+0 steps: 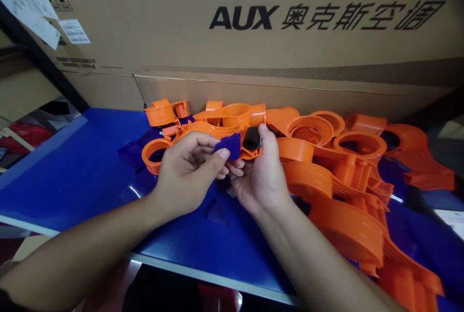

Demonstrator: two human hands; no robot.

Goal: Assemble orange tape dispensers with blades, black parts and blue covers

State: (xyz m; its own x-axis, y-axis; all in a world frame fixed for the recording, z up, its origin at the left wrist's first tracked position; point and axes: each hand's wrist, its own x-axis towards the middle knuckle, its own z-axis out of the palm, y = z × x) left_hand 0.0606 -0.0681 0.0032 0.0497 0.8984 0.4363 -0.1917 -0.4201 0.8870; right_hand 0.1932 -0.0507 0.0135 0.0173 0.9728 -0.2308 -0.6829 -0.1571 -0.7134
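Note:
My left hand [188, 169] is closed, pinching a small dark blue plastic plate [230, 146] between thumb and fingers. Close beside it, my right hand [263, 171] grips the end of an orange plastic tape dispenser [210, 130], its thumb by a black roller [251, 138]. The plate is right against the dispenser's roller end; whether they are joined, I cannot tell. Part of the dispenser is hidden behind my left hand. Below my hands, another dark blue piece [216, 212] lies on the blue tabletop [174, 234].
Several orange tape dispensers [348, 225] are heaped on the right, with more orange parts [161, 112] along the back. Dark blue plates [136, 150] lie at the left of the pile. A large cardboard box [163, 26] stands upright behind the table.

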